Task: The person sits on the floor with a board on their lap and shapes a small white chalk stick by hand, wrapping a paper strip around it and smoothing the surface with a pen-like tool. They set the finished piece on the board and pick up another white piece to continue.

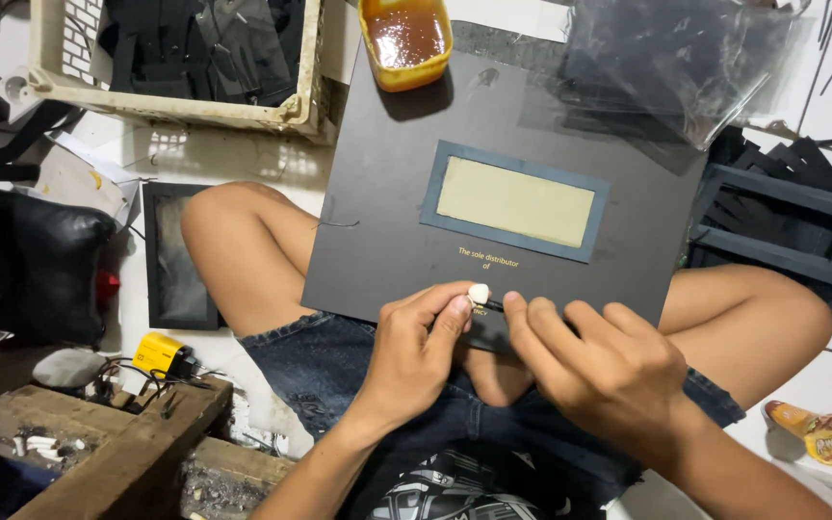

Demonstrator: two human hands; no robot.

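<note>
Both hands meet at the near edge of a black board (493, 193) resting on the person's lap. Left hand (416, 351) pinches a small white nub (479, 294) w/ thumb & forefinger; right hand (599, 361) pinches a thin dark stick (493, 305) just beside it. Best to keep the board flat, grip light, tip steady. Board is matte, rigid, w/ a blue-grey frame (514, 200) round a pale yellow window. Orange tub (404, 39) of glossy brown liquid sits at the far edge.
</note>
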